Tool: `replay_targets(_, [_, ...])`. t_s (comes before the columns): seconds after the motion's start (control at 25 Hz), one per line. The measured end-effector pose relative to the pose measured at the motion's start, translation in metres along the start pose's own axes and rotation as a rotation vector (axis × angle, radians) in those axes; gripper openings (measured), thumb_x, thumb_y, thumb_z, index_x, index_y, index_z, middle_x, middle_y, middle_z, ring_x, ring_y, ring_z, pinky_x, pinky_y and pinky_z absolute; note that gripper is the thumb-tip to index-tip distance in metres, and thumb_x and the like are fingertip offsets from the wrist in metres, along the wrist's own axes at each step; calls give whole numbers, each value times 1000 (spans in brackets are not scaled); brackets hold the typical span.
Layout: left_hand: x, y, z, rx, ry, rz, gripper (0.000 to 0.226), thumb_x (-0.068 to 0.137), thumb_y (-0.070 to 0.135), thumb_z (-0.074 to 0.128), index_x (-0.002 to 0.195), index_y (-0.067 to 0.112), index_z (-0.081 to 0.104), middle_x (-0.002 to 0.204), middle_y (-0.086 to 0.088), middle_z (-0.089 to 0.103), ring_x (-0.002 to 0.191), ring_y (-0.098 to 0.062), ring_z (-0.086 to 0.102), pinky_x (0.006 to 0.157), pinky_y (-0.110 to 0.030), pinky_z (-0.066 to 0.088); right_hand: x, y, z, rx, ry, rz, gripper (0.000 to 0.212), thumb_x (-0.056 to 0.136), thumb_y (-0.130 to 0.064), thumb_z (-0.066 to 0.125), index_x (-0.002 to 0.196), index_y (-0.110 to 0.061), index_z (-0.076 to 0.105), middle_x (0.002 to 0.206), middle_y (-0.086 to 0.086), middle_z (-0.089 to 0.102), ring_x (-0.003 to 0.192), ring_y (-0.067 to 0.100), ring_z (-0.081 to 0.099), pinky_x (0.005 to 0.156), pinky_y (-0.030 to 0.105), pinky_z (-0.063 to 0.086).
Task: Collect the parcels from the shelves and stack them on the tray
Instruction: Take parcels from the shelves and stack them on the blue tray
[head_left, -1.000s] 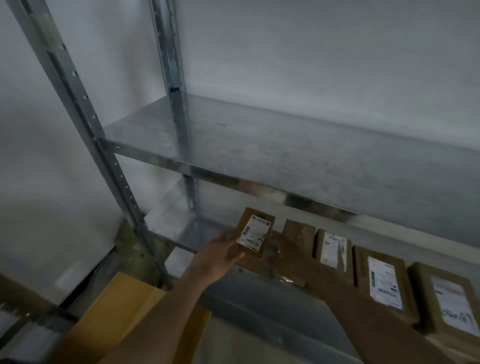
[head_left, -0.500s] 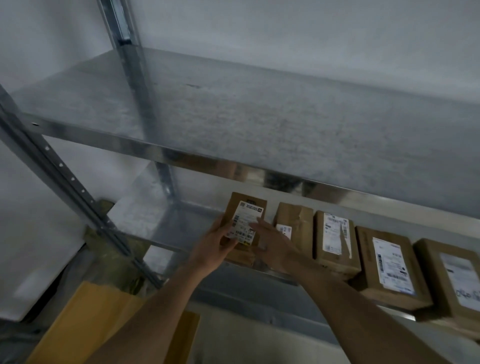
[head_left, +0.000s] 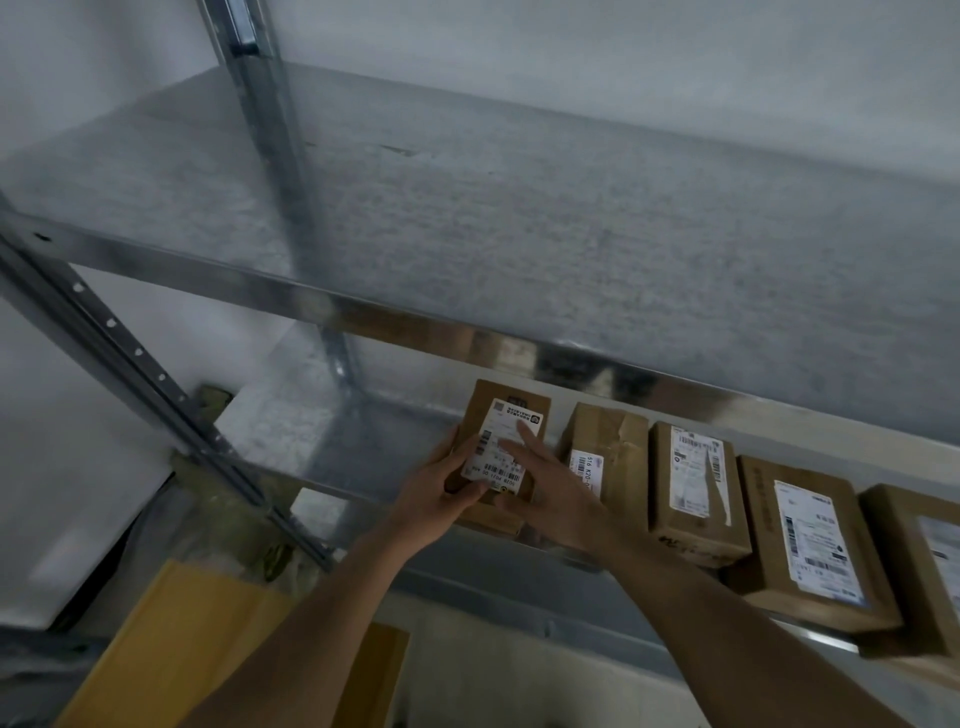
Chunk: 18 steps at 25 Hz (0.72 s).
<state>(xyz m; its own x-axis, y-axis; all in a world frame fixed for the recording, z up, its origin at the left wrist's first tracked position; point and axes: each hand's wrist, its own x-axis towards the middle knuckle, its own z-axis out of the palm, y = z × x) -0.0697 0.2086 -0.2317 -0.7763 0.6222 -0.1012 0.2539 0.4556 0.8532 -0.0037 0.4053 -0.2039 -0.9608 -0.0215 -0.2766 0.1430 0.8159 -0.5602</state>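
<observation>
Your left hand (head_left: 441, 499) grips the labelled parcel (head_left: 506, 441). Your right hand (head_left: 550, 488) rests flat, fingers spread, on its label. More parcels (head_left: 696, 493) sit just right.

Metal lower shelf (head_left: 332, 415) bearing a row of cardboard parcels (head_left: 696, 483).

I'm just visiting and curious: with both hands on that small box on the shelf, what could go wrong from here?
1. The small box is held by the left hand while the right hand lies mostly flat on its label, so it might slip when lifted.
2. It sits close to the taped box; pulling it out could nudge that neighbour.
3. The upper shelf hangs low overhead, so a high lift might bump it.
</observation>
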Motion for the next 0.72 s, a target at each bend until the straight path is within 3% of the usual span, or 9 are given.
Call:
replay_targets(0.16, [-3,4,-3,-5,21,24,64,94,36,63,146,46,28,151,34,17,124,20,34,101,-3,33,-2,-2,1,34,0,-4,82,93,-32,68,158,-31,19,165,-17,-10,152,14,10,122,39,28])
replay_targets(0.28, [-11,7,-8,15,84,34,67,91,34,67,148,42,34,155,23,26,127,11,41,107,-16,39,-4,-12,-4,27,-15,-37,82,93,-32,68,159,-28,20,165,-16,-10,153,14,11,122,37,28])
replay_targets(0.4, [-29,14,-16,39,159,30,66,88,37,69,147,38,39,153,18,35,128,2,48,106,-28,45,-9,-30,-10,4,-30,-88,80,95,-31,66,159,-25,18,165,-15,-13,153,14,8,119,24,16])
replay_targets(0.48, [-48,26,-26,26,202,-16,64,87,42,69,143,49,38,150,20,40,127,1,50,106,-30,47,-13,-49,-15,-33,-50,-139,79,96,-32,63,159,-23,17,166,-12,-14,153,14,5,117,22,13])
replay_targets(0.56, [-74,43,-37,25,246,-63,63,86,44,69,137,61,35,144,25,44,124,3,51,106,-25,45,-21,-68,-19,-29,-80,-186,78,96,-33,63,159,-21,20,166,-9,-12,153,15,7,120,29,17])
replay_targets(0.64, [-106,62,-47,45,322,-77,61,87,42,70,134,59,36,138,35,42,127,9,43,105,-10,37,-35,-90,-23,6,-106,-261,79,94,-35,66,158,-21,23,167,-10,-9,153,15,11,121,34,26])
replay_targets(0.72, [-144,82,-55,68,420,-98,62,86,40,72,133,55,36,140,38,27,129,15,26,100,3,23,-54,-112,-28,52,-149,-350,85,90,-35,72,158,-21,24,165,-14,-5,151,13,16,115,24,33])
